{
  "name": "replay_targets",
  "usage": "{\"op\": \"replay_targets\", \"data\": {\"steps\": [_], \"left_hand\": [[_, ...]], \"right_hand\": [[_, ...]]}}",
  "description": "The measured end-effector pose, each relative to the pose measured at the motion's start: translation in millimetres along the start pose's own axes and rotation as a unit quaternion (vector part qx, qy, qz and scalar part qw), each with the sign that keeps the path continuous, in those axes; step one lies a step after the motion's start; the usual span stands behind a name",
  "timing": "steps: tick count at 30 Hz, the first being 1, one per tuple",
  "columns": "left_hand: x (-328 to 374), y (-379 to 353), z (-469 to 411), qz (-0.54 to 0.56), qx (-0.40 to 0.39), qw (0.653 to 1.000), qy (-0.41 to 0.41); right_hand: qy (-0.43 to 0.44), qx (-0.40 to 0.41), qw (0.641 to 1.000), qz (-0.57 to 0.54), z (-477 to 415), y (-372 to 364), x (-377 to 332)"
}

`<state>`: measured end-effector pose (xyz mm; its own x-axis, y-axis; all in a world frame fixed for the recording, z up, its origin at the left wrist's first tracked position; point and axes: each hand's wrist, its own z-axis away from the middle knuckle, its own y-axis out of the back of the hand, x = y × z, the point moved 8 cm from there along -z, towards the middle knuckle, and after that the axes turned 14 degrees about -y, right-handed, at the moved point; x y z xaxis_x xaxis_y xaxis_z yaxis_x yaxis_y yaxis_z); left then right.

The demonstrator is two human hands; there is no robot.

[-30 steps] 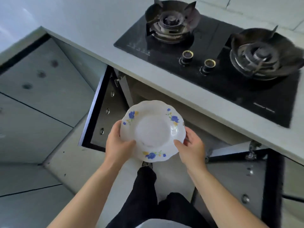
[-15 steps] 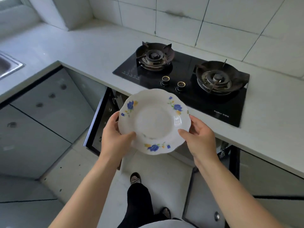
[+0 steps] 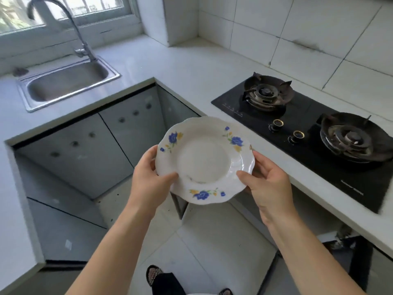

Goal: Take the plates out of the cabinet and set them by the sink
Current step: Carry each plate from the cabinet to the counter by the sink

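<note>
I hold a white scalloped plate (image 3: pixel 204 160) with blue flowers in the air, in front of the counter corner. My left hand (image 3: pixel 148 179) grips its left rim, thumb on top. On the right rim, my right hand (image 3: pixel 263 182) grips with the thumb over the edge. The steel sink (image 3: pixel 68 84) lies at the upper left, set in the white countertop (image 3: pixel 174 67), with a curved tap (image 3: pixel 80 43) behind it. The open cabinet (image 3: pixel 319 241) sits under the stove at the lower right; its inside is hidden.
A black two-burner gas stove (image 3: pixel 314 135) fills the counter on the right. Closed grey cabinet doors (image 3: pixel 85 150) run below the sink. A window (image 3: pixel 63 9) is behind the tap. My feet (image 3: pixel 157 275) stand on the tiled floor.
The plate has risen and stayed in both hands while my view has swung up and to the left, bringing the sink and tap into view.
</note>
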<state>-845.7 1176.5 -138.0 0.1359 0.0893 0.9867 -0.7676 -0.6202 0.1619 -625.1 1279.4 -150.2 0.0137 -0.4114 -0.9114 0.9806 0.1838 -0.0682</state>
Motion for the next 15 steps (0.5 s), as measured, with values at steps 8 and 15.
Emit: {"op": "replay_targets", "data": {"steps": [8,15], "left_hand": [[-2,174,-37,-0.029,0.111,0.993,-0.023],[-4,299,-51,-0.045,0.203,0.977,-0.036]], "right_hand": [[0.003,-0.119,0.992,0.031,-3,-193,-2],[0.016,-0.208,0.976,0.066,17,-331,0]]}}
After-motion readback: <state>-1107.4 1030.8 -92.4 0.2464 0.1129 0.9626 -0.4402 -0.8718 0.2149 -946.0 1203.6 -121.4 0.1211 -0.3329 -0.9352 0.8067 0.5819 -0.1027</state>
